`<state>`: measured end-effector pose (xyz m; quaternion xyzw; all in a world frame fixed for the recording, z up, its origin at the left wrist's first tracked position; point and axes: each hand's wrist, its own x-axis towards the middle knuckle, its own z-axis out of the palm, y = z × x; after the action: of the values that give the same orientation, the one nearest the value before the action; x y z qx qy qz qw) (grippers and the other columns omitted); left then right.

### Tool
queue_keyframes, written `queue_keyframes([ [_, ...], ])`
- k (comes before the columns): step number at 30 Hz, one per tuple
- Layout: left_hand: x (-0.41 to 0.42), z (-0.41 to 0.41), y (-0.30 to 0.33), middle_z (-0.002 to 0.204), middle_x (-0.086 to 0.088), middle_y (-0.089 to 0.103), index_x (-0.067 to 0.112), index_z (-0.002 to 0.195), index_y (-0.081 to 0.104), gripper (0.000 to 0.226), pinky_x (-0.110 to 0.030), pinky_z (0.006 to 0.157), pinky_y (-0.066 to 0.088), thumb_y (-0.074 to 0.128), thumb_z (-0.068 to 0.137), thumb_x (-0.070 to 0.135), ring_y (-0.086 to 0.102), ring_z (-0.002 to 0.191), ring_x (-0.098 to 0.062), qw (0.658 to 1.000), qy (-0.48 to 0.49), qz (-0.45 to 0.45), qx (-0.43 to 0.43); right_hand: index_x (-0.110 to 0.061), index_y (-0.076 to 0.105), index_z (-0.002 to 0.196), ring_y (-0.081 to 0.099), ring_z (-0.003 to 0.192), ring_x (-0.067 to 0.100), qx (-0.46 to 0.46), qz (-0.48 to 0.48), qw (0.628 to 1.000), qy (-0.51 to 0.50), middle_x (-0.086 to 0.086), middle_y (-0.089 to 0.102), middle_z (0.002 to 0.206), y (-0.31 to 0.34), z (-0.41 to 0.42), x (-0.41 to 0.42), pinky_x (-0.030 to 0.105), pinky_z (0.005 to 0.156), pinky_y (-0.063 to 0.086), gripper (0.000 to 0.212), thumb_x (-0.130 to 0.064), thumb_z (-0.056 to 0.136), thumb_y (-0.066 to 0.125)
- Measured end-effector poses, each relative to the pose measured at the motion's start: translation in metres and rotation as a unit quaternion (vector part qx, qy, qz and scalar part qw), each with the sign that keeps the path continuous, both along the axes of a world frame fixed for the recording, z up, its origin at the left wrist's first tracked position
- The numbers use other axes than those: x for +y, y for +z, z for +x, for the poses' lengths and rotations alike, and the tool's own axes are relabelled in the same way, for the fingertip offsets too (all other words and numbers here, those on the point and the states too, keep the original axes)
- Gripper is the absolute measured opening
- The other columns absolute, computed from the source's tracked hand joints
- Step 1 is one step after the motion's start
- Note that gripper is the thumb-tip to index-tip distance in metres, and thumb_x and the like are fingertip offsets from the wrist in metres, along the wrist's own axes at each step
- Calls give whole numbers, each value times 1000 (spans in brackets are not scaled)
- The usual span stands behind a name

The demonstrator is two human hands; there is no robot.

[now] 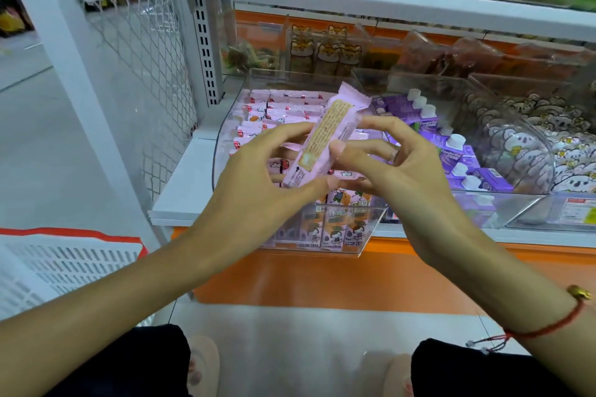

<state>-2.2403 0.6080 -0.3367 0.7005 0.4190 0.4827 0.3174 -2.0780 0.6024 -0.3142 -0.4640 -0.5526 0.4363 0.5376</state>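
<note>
I hold a bar point(322, 135) in both hands above a bin point(216, 155) at the front left corner of a white shop shelf point(180, 200). The bar is long, flat and slim, sealed in glossy pink film with crimped ends and a tan printed panel facing me. Its long axis slants from low and near on the left to high and far on the right. My left hand point(258, 184) cradles the lower end, fingers curled behind and thumb under the tip. My right hand point(409, 177) pinches the middle of the right edge between thumb and forefinger, its other fingers loosely bent. Both hands are equally close; the left bears more of the bar. The bin is clear, hard plastic with a curved wall, and lies just below and beyond the bar, packed with rows of similar pink packs point(274, 106). To lay the bar in, I judge it must tip flat. Purple cartons point(458, 151) with white caps fill the next bin right. A white slotted basket point(64, 264) sits low left.
</note>
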Motion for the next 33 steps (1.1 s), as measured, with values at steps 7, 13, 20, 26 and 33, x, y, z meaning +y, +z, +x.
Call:
queue_keyframes([
  [7, 7, -7, 3, 98, 17, 73, 33, 116, 56, 47, -16, 76, 54, 69, 72, 41, 71, 87, -4, 988, -78, -106, -75, -18, 61, 117, 69, 85, 7, -32, -23, 999, 18, -1, 71, 97, 7, 6, 5, 23, 76, 57, 31, -23, 86, 65],
  [13, 5, -3, 4, 107, 27, 67, 37, 111, 62, 32, -16, 83, 53, 69, 80, 33, 63, 97, 5, 997, -58, -45, -36, -14, 61, 113, 70, 77, 13, -33, 6, 999, -16, 3, 73, 91, 5, 0, 2, 33, 76, 59, 35, -17, 80, 73],
  [20, 1, -4, 9, 92, 11, 75, 32, 98, 75, 34, -10, 61, 50, 68, 70, 50, 68, 77, 1, 963, -92, -238, -90, -11, 67, 95, 62, 54, 7, 5, -62, 998, 5, -5, 65, 61, 4, 6, 6, 17, 53, 50, 15, -23, 85, 67],
  [26, -1, -6, 9, 94, 5, 76, 25, 103, 68, 21, -17, 66, 56, 67, 83, 30, 72, 85, -5, 951, -106, -270, -112, -15, 65, 97, 63, 58, 8, -35, -47, 998, 29, -5, 66, 65, 0, 10, 9, 21, 60, 55, 15, -25, 86, 66],
  [33, 7, -9, 12, 102, 20, 72, 38, 102, 62, 28, -19, 81, 55, 71, 76, 31, 68, 96, 1, 978, -58, -140, -142, -29, 55, 102, 62, 81, 2, -133, 70, 985, 80, 0, 67, 95, -6, -2, 2, 22, 80, 52, 27, -7, 89, 60],
])
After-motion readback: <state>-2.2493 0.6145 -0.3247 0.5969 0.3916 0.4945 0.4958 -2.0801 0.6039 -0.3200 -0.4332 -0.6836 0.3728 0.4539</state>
